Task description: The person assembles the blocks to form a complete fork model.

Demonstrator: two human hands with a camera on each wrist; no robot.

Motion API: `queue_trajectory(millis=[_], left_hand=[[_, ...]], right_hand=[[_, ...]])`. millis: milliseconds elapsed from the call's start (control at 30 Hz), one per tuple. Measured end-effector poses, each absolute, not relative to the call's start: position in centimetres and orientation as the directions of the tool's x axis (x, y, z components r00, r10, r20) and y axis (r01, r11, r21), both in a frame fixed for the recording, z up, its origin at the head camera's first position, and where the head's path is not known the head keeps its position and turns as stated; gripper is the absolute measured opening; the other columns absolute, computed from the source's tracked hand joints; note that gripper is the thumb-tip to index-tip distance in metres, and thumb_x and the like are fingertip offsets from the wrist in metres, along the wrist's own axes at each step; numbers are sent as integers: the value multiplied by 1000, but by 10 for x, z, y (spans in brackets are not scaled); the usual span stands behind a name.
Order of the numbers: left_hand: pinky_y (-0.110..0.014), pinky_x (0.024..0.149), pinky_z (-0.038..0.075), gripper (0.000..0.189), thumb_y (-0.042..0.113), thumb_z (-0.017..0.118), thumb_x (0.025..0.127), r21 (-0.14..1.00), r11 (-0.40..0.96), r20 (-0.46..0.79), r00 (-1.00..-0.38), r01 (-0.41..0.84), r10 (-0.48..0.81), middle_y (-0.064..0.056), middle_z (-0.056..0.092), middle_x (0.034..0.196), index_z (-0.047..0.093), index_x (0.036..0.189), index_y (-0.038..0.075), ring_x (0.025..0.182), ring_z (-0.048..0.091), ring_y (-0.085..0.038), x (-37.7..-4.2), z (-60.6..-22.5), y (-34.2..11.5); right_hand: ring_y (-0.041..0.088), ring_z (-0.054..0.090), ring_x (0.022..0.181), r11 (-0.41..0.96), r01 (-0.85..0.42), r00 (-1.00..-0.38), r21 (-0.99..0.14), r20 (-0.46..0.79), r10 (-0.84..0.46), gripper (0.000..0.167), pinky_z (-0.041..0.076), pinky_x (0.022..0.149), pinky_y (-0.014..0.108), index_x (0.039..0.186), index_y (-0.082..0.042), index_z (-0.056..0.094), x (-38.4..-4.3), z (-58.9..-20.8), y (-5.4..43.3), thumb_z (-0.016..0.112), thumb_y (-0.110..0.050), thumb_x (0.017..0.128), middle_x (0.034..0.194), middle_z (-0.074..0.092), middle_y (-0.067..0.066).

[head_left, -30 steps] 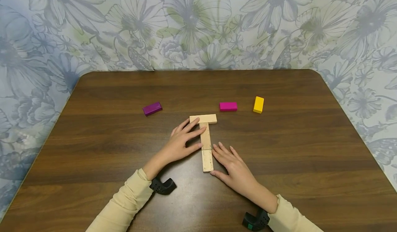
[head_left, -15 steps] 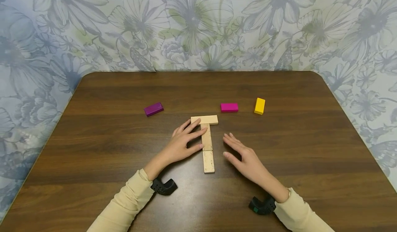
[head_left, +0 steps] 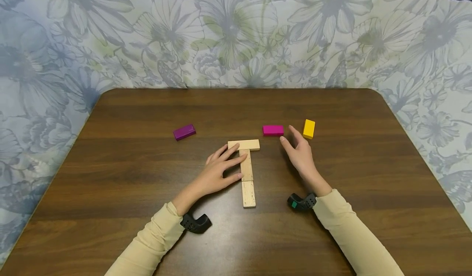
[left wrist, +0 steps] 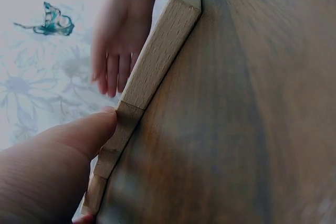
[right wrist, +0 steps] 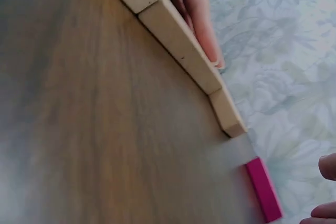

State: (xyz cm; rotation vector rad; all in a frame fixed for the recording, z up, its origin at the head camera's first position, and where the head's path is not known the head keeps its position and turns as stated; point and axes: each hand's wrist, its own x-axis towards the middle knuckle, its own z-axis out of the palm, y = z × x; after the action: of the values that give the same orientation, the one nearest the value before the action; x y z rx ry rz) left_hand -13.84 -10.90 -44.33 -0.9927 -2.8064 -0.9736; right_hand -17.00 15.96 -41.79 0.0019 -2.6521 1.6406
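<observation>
Three plain wooden blocks lie flat in a T: a crosswise top block, a middle block and a lower block. My left hand rests on the T from the left, its spread fingertips touching the top and middle blocks. In the left wrist view the thumb lies against the blocks' side. Over the table's right part, my right hand reaches between a magenta block and a yellow block, thumb and fingers apart. Nothing is held in it. The right wrist view shows only its fingertips.
A purple block lies farther left on the brown wooden table. The table's back edge meets a flower-patterned wall. Black wrist cameras hang under both wrists, close to the tabletop.
My right hand has left the lower block's side, drawn back to the right, then moved forward to the magenta and yellow blocks. The left hand has stayed on the T.
</observation>
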Motion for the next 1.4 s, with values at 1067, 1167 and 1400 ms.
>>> queue_trajectory(millis=[1067, 1167, 1400], left_hand=[[-62, 99, 14, 52, 36, 63, 90, 556, 600, 217, -797, 576, 564, -4, 24, 152, 49, 139, 21, 137, 14, -35, -139, -444, -110], [-62, 100, 14, 52, 36, 62, 90, 555, 601, 213, -797, 575, 565, -4, 24, 152, 49, 138, 22, 137, 14, -35, -139, -445, -110], [-62, 100, 14, 53, 37, 62, 90, 556, 605, 202, -799, 569, 566, -4, 23, 152, 49, 139, 22, 137, 13, -33, -139, -446, -109]], right_hand=[[36, 14, 137, 709, -54, -981, -704, 169, 93, 68, 0, 107, 51, 142, 1, 34, -215, -444, 121, 65, -22, 86, 143, 34, 21], [36, 18, 136, 689, -70, -978, -722, 186, 95, 69, 0, 107, 51, 142, 2, 33, -214, -445, 121, 66, -17, 84, 143, 34, 21], [29, 28, 133, 644, -124, -967, -755, 238, 93, 70, 13, 107, 48, 143, 1, 33, -213, -446, 123, 68, -10, 83, 145, 31, 18]])
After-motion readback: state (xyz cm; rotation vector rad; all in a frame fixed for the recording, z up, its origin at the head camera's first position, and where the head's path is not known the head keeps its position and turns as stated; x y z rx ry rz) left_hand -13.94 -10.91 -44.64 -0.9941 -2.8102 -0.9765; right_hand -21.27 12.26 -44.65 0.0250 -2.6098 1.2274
